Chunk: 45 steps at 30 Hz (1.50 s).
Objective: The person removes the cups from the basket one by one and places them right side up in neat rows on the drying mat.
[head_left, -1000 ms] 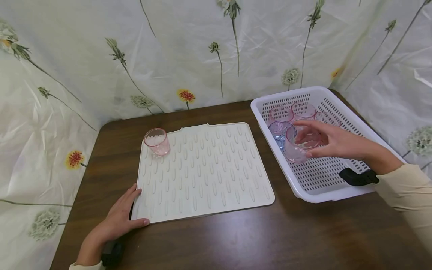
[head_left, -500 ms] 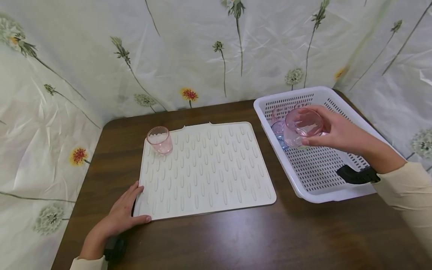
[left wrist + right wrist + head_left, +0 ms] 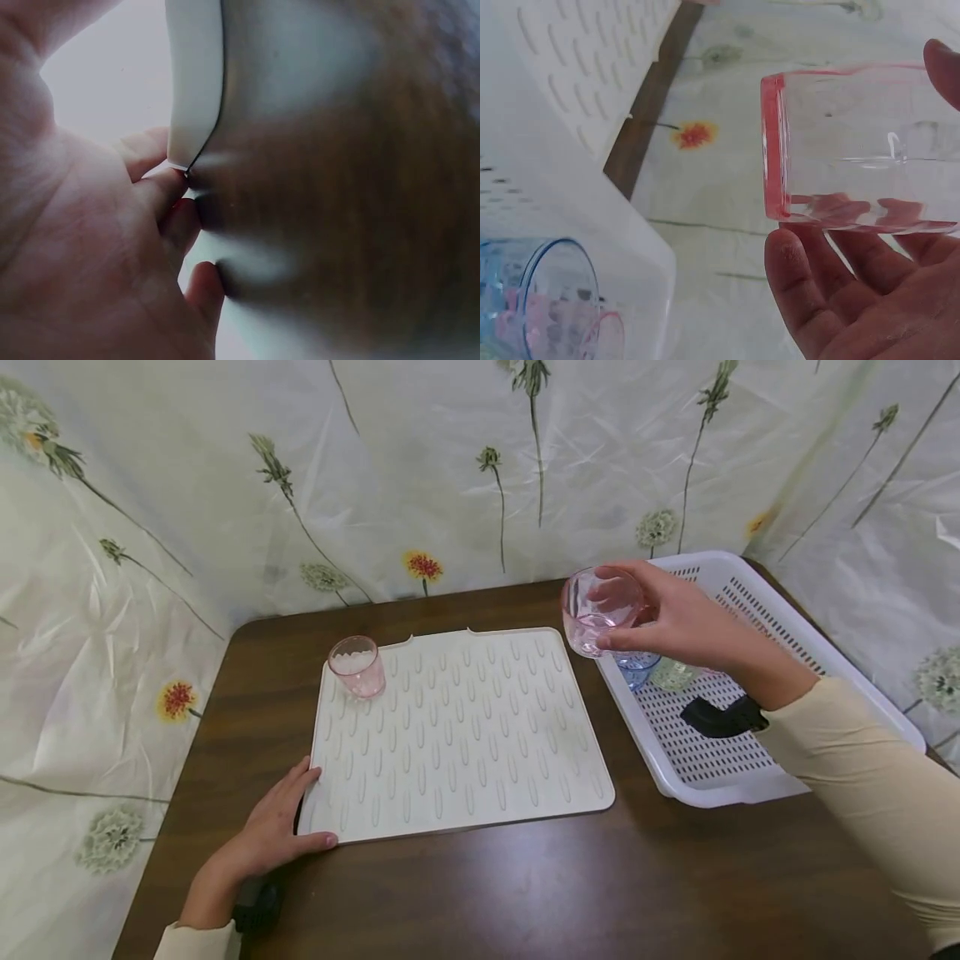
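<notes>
A clear pink glass (image 3: pixel 583 625) is held by the right hand (image 3: pixel 678 620) — its sides are gripped by the thumb and fingers — between the mat's far right corner and the basket's far left corner. The near left corner of the bumpy white mat (image 3: pixel 457 735) is touched by the left hand (image 3: pixel 272 831), with its fingers spread loose. A second pink glass (image 3: pixel 360 675) is set at the mat's far left corner. On the right, a blue glass (image 3: pixel 636 672) and a green glass (image 3: pixel 673 675) are held in the white basket (image 3: pixel 723 795).
</notes>
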Available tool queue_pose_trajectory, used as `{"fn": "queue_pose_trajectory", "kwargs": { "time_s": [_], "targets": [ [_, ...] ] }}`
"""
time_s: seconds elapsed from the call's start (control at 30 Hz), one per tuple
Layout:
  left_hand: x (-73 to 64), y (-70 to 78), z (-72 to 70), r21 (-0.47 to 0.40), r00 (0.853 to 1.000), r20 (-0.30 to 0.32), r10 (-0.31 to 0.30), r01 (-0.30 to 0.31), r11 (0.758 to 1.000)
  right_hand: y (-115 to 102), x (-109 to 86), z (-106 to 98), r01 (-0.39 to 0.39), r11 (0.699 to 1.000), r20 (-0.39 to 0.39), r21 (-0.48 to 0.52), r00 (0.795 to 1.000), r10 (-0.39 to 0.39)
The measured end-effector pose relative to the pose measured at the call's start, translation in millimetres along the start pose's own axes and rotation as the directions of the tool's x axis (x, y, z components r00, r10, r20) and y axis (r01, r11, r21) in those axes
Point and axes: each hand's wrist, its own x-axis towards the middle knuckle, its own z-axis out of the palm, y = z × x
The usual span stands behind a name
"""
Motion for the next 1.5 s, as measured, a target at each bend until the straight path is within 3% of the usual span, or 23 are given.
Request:
{"fn": "queue_pose_trajectory", "kwargs": {
  "time_s": [0.23, 0.63, 0.8, 1.03, 1.23, 1.5],
  "targets": [
    [1.1, -0.9, -0.3, 0.014, 1.000, -0.007, 0.005, -0.005, 1.000, -17.6, 38.6, 22.5, 0.057, 0.995, 0.080, 0.087, 0.995, -0.064],
    [-1.1, 0.3, -2.7, -0.004, 0.999, 0.022, -0.035, 0.035, 0.999, -57.8, 75.3, 50.9, 0.128, 0.985, 0.157, 0.117, 0.977, -0.146],
    [-0.3, -2.1, -1.7, 0.003, 0.999, 0.020, -0.029, 0.029, 1.000, -69.0, 91.7, 64.4, 0.122, 0.979, 0.185, 0.161, 0.971, -0.152],
    [-0.7, -2.6, -1.4, -0.010, 0.999, 0.026, -0.041, 0.041, 0.999, -70.2, 110.8, 85.9, 0.095, 0.978, 0.202, 0.187, 0.970, -0.133],
    [-0.2, -1.8, -3.2, -0.008, 1.000, 0.009, -0.016, 0.016, 1.000, -64.8, 129.1, 105.2, 0.073, 0.980, 0.203, 0.187, 0.973, -0.111],
    [2.2, 0.6, -3.6, -0.004, 1.000, 0.010, -0.003, 0.003, 1.000, -52.7, 145.1, 136.5, -0.013, 0.931, 0.169, 0.365, 0.984, -0.052]
  ]
}}
